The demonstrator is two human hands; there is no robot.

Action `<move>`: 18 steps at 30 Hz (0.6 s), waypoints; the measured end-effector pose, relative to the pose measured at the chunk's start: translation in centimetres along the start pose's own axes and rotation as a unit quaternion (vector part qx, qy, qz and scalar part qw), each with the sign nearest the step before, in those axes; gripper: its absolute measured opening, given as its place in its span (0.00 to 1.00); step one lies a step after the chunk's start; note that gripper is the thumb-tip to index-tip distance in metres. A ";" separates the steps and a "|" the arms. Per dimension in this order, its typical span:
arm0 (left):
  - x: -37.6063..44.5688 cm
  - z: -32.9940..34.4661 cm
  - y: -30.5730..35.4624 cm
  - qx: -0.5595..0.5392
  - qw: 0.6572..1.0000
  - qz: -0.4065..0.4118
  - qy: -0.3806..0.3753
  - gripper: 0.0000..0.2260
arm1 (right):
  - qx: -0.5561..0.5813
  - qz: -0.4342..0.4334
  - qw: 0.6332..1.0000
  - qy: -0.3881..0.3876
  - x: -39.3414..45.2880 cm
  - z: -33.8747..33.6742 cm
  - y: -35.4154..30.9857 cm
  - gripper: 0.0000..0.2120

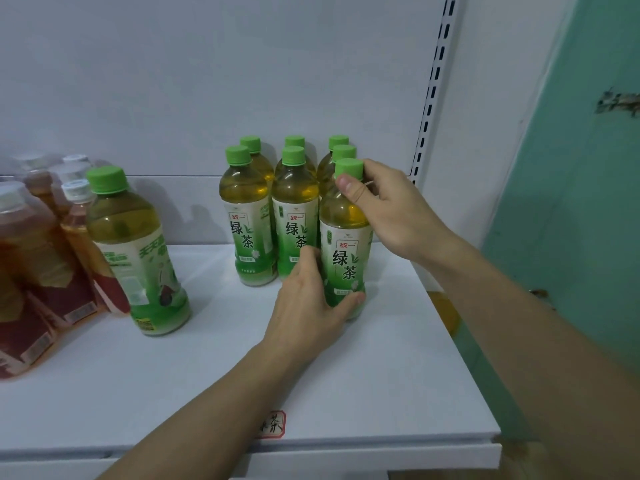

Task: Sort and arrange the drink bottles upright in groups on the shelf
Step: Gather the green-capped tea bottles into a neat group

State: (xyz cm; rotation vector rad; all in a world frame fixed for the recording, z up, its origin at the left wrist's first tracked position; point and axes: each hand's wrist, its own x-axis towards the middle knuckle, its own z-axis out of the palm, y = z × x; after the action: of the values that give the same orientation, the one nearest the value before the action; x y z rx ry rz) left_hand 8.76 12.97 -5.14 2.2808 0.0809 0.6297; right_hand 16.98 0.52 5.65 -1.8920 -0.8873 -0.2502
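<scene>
Nearest, a small red-bordered tag (272, 424) on the front edge of the white shelf (363, 375) reads "茶". Beyond it, the left hand (308, 306) wraps the lower label of 1 upright green-tea bottle (344, 244) marked "统一 绿茶", while the right hand (388, 209) pinches its neck just under the green cap; it stands at the front right of a cluster of 7 green-capped bottles near the back wall, and 1 more green-tea bottle (138, 251) stands apart to the left, label turned away. At far left crowd at least 4 white-capped amber tea bottles (38, 258) with red labels, their writing too blurred to read.
</scene>
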 end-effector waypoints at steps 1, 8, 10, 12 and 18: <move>0.1 0.1 0.0 -0.001 1.000 0.001 0.001 0.26 | 0.002 0.003 1.000 0.003 -0.1 -0.1 0.0 0.16; 0.4 -0.2 -0.1 -0.011 1.000 -0.019 -0.014 0.31 | -0.026 0.021 0.999 0.023 -0.3 -0.7 -0.5 0.18; 0.2 -0.8 0.0 -0.005 0.999 -0.027 -0.033 0.33 | -0.061 0.018 0.997 0.052 -0.6 -0.8 -1.1 0.20; -0.6 -2.3 -0.2 0.029 0.997 -0.023 -0.063 0.32 | -0.096 -0.038 0.983 0.149 -1.0 -0.6 -2.3 0.18; -4.9 -11.2 -3.6 0.146 0.985 -0.022 -0.086 0.17 | -0.064 -0.144 0.971 0.178 -0.7 5.6 -8.0 0.10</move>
State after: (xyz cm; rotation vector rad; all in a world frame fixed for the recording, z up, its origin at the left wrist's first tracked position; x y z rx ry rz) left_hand -0.24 21.69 -2.99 2.6004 0.1479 0.4158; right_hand 9.97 6.86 8.17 -1.7542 -0.9096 -0.8139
